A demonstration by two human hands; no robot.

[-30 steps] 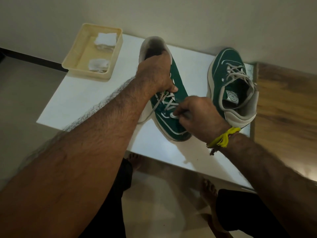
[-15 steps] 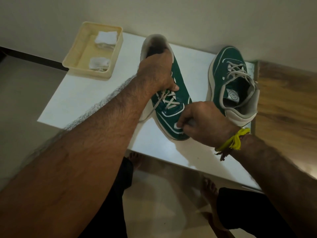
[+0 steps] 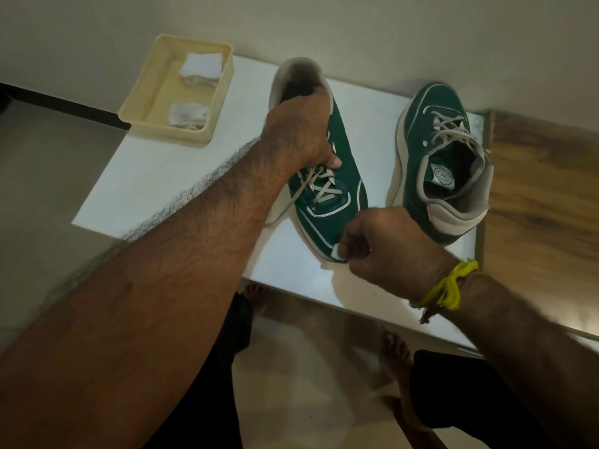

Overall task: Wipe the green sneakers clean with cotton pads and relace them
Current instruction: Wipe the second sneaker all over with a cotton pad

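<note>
Cream tray [image 3: 197, 137] is set at the white table's [image 3: 155, 176] far left corner, spare cotton pads [image 3: 201, 66] kept inside, within reach. Nearer sneaker [image 3: 330, 202] is gripped at the collar by the left hand [image 3: 301, 137], fingers curled around it, probably to steady it against wiping; laces are left loose. A small pad [image 3: 337, 251] is pinched in the right hand [image 3: 385, 247], pressed at the toe edge directly under the fingertips. Second sneaker [image 3: 444, 163] is parked far right, laced, untouched.
</note>
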